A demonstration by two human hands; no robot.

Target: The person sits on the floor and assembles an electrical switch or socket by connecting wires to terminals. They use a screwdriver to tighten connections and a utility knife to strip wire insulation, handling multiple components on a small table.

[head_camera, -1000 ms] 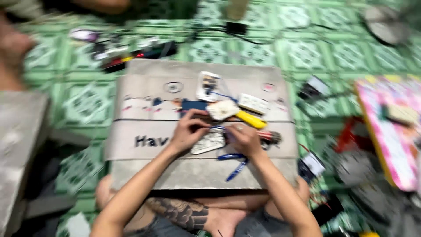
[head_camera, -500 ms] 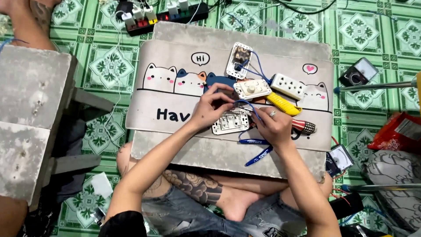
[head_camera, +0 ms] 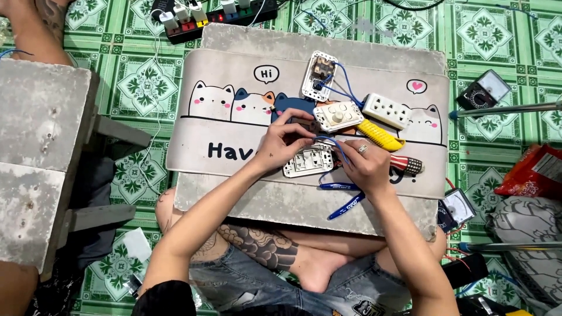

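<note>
- The blue wire (head_camera: 329, 140) is pinched taut between left hand (head_camera: 285, 143) and right hand (head_camera: 366, 167), fingers closed on it
- The white switch plate (head_camera: 308, 161) is left flat beneath, within reach on the cartoon mat (head_camera: 234, 140)

Hands shift slightly, camera view steadies

The left hand (head_camera: 285, 142) now pinches the blue wire (head_camera: 335, 146) above the white socket plate (head_camera: 308, 161); the right hand (head_camera: 364, 164) sits closer beside it.

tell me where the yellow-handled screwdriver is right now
In the head view, the yellow-handled screwdriver lies on the cat-print mat, just beyond the right hand, between the white multi-socket outlet block and the red striped tool handle.
</note>
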